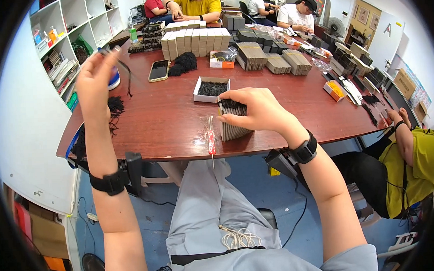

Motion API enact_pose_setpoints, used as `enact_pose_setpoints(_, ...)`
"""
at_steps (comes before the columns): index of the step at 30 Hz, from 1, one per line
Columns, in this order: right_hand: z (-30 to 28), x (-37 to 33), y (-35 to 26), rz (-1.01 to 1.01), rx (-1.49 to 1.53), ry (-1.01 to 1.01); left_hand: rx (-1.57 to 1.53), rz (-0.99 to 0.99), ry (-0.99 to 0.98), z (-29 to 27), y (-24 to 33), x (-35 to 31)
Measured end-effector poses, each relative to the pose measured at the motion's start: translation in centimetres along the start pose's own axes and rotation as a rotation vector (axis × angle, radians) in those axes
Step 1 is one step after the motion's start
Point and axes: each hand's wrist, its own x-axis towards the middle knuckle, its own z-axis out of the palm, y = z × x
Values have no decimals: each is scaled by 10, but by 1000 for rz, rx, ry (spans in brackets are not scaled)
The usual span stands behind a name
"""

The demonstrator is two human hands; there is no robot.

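My left hand [96, 80] is raised over the left side of the table, fingertips pinched on a thin black cord [129, 83] that hangs down and is partly blurred. My right hand [262, 109] wraps over the top of a stack of grey cardboard pieces [235, 130] standing on the table, with black strands showing at its top. Left of this stack lies a thin tool with a red handle [211, 143], its metal tip over the table's front edge. Just behind sits a small white box [199, 97] of short black pieces. Black cords [115, 108] hang beside my left forearm.
A phone [159, 70] and a black cord bundle [184, 63] lie farther back. Tall rows of pale card stacks [196, 43] and grey stacks [252, 56] stand beyond. An orange-and-white box [334, 90] is at the right. Co-workers sit around the table [163, 123], one close on my right.
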Motion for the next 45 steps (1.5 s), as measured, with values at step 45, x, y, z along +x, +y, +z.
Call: enact_pose_setpoints(45,22,-63,99,927,-358,-44,210,-171,-184,-31,-91,-15)
